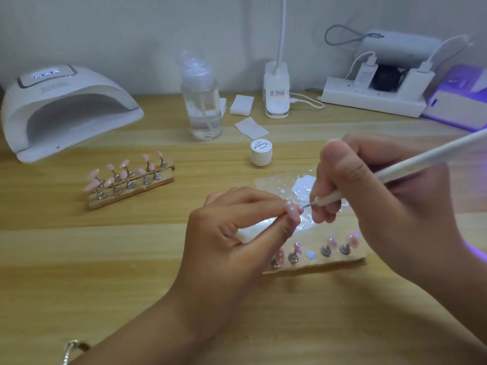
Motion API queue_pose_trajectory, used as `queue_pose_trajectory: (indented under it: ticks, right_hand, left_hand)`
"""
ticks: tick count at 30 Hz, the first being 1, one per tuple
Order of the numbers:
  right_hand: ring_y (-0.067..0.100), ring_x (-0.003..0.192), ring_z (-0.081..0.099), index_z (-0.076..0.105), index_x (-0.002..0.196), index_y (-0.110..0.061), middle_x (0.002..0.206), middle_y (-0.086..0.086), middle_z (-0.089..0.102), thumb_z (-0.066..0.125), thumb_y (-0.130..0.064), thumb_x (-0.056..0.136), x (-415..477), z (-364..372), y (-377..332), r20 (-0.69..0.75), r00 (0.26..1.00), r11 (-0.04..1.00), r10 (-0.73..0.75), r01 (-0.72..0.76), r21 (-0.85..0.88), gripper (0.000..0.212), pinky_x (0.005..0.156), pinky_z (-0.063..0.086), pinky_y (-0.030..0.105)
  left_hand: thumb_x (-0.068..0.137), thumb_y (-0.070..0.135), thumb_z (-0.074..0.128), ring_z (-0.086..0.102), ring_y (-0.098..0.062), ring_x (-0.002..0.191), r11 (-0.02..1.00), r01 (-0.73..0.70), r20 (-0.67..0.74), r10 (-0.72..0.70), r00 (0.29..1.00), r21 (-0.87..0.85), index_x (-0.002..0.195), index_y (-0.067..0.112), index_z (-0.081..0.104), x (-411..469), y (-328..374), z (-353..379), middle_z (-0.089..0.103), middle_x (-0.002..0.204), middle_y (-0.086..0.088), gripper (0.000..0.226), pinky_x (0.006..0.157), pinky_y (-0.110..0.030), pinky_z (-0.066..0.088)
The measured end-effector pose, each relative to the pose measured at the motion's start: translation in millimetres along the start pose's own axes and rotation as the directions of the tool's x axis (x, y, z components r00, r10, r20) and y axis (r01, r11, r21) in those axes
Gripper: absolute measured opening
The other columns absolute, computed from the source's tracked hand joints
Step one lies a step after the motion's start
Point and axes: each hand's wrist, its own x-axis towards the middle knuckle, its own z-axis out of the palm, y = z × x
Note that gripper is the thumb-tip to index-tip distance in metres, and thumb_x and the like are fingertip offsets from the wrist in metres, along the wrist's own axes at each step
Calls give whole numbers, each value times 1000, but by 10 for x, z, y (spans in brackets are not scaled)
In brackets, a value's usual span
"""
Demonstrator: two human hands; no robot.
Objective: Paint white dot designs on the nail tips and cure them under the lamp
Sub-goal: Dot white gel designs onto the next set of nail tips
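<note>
My left hand (232, 233) pinches a pink nail tip (293, 208) with white dots on it, held above the table. My right hand (374, 191) grips a white dotting pen (411, 164), its fine metal point touching the tip's right edge. Just behind lies a clear palette sheet (300, 188) smeared with white gel. In front, a wooden stand (316, 262) carries several pink tips on metal holders, with one holder spot bare. A small white gel jar (261, 152) stands further back. The white curing lamp (66, 109) sits at the far left, its opening towards me.
Two more wooden stands (131, 180) with pink tips lie left of centre. A clear pump bottle (201, 101), white wipes (242, 105), a desk lamp base (276, 93), a power strip (374, 96) and a second, violet-lit lamp (461, 101) line the back.
</note>
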Motion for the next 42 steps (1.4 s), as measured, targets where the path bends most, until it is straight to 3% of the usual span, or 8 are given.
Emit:
queue_pose_trajectory:
  ticks: [12,42]
  right_hand:
    - [16,48,62,59,63,-9,54,-7,59,51,-25,97,-3,28,-8,26,999,1000,18,-17,-20,38,48,45,19]
    - [10,50,63,57,64,-10,57,-6,59,52,-19,100,-2,37,13,69,998,999,8,-5,-50,38,50,43,10]
  left_hand:
    - [85,24,73,71,-12,90,1000,-16,33,15,999,27,87,24,81,-1,-18,-12,75,88,16,8,84,-51,49]
    - [87,22,73,70,-13,93,998,-61,60,58,996,35,88,28,80,4,-6,-25,75,89,17,9,87,-52,48]
